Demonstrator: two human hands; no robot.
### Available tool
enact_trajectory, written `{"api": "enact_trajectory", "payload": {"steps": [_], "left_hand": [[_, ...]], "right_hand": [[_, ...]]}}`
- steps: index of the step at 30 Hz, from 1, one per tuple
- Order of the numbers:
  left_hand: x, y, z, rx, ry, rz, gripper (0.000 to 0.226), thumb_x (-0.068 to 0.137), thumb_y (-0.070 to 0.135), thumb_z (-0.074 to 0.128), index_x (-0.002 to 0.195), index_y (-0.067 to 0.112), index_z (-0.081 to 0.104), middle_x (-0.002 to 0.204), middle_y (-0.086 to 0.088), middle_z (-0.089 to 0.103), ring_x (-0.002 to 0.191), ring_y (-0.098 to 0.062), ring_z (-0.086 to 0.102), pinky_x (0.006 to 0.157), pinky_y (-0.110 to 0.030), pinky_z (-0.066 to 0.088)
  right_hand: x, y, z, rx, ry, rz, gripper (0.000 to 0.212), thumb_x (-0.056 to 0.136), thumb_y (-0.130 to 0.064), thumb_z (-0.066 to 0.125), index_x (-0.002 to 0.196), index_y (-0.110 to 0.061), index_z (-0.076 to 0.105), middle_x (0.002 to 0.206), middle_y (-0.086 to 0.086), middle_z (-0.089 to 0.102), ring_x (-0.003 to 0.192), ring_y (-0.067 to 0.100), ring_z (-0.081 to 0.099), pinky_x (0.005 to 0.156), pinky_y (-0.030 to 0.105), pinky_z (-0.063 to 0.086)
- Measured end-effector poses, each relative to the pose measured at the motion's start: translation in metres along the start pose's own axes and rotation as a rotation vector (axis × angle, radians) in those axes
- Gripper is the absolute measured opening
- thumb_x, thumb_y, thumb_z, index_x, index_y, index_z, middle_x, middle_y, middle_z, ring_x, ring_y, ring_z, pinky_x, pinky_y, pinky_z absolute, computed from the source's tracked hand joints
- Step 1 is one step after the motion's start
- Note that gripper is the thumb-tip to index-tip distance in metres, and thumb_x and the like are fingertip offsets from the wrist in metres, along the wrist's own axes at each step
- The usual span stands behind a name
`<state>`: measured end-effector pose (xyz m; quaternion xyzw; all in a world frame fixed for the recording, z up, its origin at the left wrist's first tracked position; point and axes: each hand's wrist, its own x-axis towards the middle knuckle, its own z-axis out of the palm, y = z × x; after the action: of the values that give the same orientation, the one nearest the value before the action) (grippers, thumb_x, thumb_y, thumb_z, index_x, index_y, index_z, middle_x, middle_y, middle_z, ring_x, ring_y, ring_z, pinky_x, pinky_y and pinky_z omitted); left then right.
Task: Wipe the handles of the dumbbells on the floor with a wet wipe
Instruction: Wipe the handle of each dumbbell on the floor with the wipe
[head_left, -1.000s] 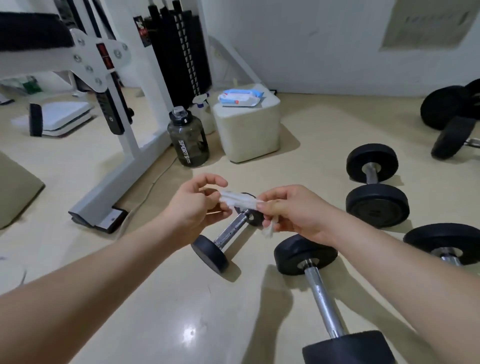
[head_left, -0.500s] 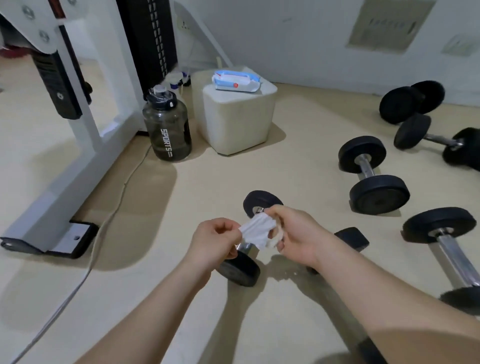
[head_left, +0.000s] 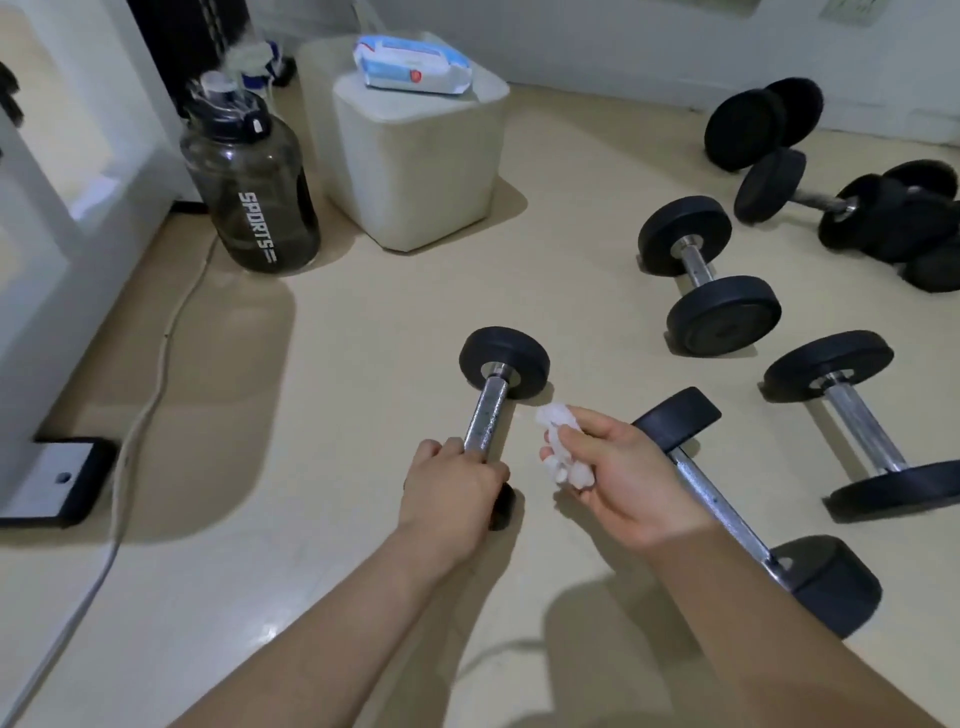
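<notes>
Small dumbbell (head_left: 491, 400) lies on the floor (head_left: 337, 364), centre-left. Your left hand (head_left: 452, 488) curls round the near end of its handle (head_left: 480, 431), likely to stop it rolling and leave the rest bare. Just beside it, clear of the metal, your right hand (head_left: 618, 483) pinches the bunched wet wipe (head_left: 556, 418), poised to stroke. Further right, other dumbbells (head_left: 711, 275) lie on the floor, well apart.

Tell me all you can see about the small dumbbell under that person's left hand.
The small dumbbell lies on the beige floor, pointing away from the person. A shiny metal handle joins two round black heads, rubber by the look. The left hand grips the handle's near end, hiding most of the near head.
</notes>
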<state>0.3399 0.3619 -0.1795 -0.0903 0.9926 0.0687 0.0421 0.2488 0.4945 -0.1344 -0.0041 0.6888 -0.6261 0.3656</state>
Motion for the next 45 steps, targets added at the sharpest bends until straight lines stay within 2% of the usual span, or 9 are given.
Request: {"api": "enact_trajectory", "payload": {"steps": [5, 8, 12, 17, 21, 24, 35, 42, 45], "left_hand": [[-0.004, -0.008, -0.004, -0.012, -0.046, -0.004, 0.017, 0.076, 0.024, 0.056, 0.093, 0.024, 0.058, 0.088, 0.006, 0.059, 0.089, -0.020, 0.046, 0.066, -0.031, 0.022], [-0.034, -0.005, 0.002, -0.108, -0.057, -0.011, 0.019, 0.080, 0.030, 0.055, 0.098, 0.027, 0.056, 0.092, 0.007, 0.059, 0.091, -0.019, 0.044, 0.064, -0.030, 0.023], [-0.080, 0.005, 0.021, -0.165, -0.023, 0.027, 0.028, 0.064, 0.040, 0.067, 0.090, 0.034, 0.061, 0.076, 0.011, 0.061, 0.074, -0.017, 0.051, 0.055, -0.027, 0.026], [-0.099, 0.008, 0.028, -0.184, -0.038, 0.049, 0.041, 0.039, 0.048, 0.071, 0.077, 0.035, 0.062, 0.057, 0.014, 0.055, 0.057, -0.011, 0.049, 0.045, -0.022, 0.027], [-0.105, 0.006, 0.026, -0.423, 0.011, -0.026, 0.037, 0.056, 0.048, 0.054, 0.090, 0.037, 0.063, 0.074, 0.015, 0.059, 0.072, -0.011, 0.051, 0.053, -0.023, 0.043], [-0.107, 0.003, 0.021, -0.683, 0.044, -0.201, 0.041, 0.069, 0.063, 0.051, 0.101, 0.042, 0.065, 0.087, 0.017, 0.050, 0.092, 0.000, 0.039, 0.076, -0.008, 0.032], [-0.115, -0.005, 0.022, -0.592, 0.115, -0.239, 0.025, 0.080, 0.053, 0.053, 0.094, 0.037, 0.066, 0.086, 0.011, 0.047, 0.081, -0.007, 0.044, 0.067, -0.010, 0.034], [-0.116, -0.007, 0.023, -0.776, 0.081, -0.304, 0.023, 0.075, 0.049, 0.060, 0.098, 0.043, 0.062, 0.087, 0.015, 0.049, 0.076, -0.003, 0.053, 0.067, -0.016, 0.043], [-0.115, -0.006, 0.026, -0.784, 0.109, -0.323, 0.027, 0.073, 0.049, 0.059, 0.100, 0.044, 0.059, 0.087, 0.015, 0.049, 0.078, -0.005, 0.053, 0.066, -0.014, 0.041]], "right_hand": [[0.006, 0.019, 0.008, -0.103, -0.108, 0.006, 0.024, 0.082, -0.024, 0.052, 0.087, -0.019, 0.075, 0.071, 0.005, 0.060, 0.081, 0.025, 0.041, 0.089, 0.047, 0.038], [0.017, 0.039, 0.017, -0.274, -0.137, 0.015, 0.034, 0.074, -0.032, 0.053, 0.098, -0.019, 0.072, 0.074, 0.009, 0.054, 0.070, 0.029, 0.036, 0.067, 0.043, 0.032], [0.028, 0.077, 0.035, -0.482, -0.053, -0.029, 0.027, 0.068, -0.041, 0.056, 0.090, -0.040, 0.072, 0.074, -0.021, 0.066, 0.072, 0.014, 0.059, 0.070, 0.035, 0.046], [0.028, 0.104, 0.053, -0.597, 0.074, -0.248, 0.020, 0.070, -0.037, 0.065, 0.073, -0.057, 0.065, 0.093, -0.028, 0.059, 0.091, 0.002, 0.060, 0.084, 0.034, 0.050], [0.030, 0.098, 0.056, -0.643, 0.099, -0.371, 0.034, 0.077, -0.027, 0.063, 0.075, -0.060, 0.061, 0.094, -0.025, 0.057, 0.084, 0.001, 0.060, 0.081, 0.038, 0.053], [0.028, 0.097, 0.051, -0.645, 0.094, -0.320, 0.036, 0.074, -0.027, 0.062, 0.072, -0.063, 0.060, 0.088, -0.023, 0.060, 0.083, 0.004, 0.062, 0.083, 0.040, 0.053], [0.044, 0.089, 0.046, -0.748, 0.001, -0.437, 0.018, 0.074, -0.028, 0.069, 0.066, -0.042, 0.061, 0.081, -0.019, 0.059, 0.074, 0.002, 0.058, 0.072, 0.039, 0.053], [0.006, 0.126, 0.030, -0.628, -0.146, -0.209, 0.013, 0.061, -0.034, 0.067, 0.073, -0.037, 0.069, 0.069, -0.016, 0.060, 0.058, 0.005, 0.054, 0.069, 0.043, 0.053], [0.023, 0.118, 0.039, -0.718, -0.064, -0.373, 0.014, 0.070, -0.031, 0.062, 0.072, -0.044, 0.062, 0.078, -0.019, 0.056, 0.064, 0.005, 0.054, 0.068, 0.040, 0.052]]}}
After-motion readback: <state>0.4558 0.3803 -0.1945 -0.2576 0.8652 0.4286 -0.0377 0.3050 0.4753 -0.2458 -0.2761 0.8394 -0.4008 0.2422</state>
